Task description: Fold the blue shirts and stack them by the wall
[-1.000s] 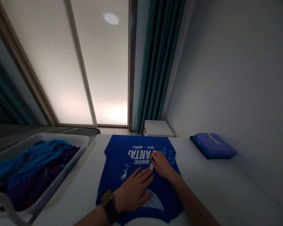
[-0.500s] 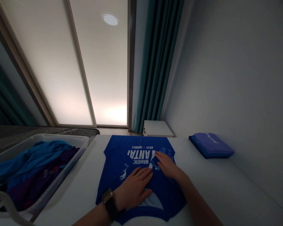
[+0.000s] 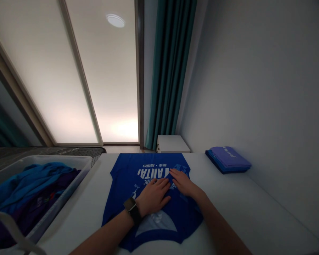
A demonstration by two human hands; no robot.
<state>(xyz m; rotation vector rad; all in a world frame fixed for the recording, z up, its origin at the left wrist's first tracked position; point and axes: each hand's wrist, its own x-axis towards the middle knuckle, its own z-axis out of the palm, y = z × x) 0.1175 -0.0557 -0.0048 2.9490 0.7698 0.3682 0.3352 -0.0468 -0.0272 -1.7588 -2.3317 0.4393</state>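
Observation:
A blue sleeveless shirt with white lettering lies spread out on the white table, its neckline toward me. Flat on the middle of the shirt rests my left hand, fingers stretched out and a dark watch on the wrist. My right hand lies on the shirt's right side over a printed patch, its fingers also extended. The two hands are close together, with the left fingertips near the right hand. Part of the lettering is covered by them.
On the left stands a white plastic basket with blue and purple clothes inside. A stack of folded clothes sits at the table's right side by the wall. Beyond the far edge is a small white cabinet.
My left hand has slid up the shirt, away from the neckline, showing more of the pale inside of the collar. The view has turned slightly to the right.

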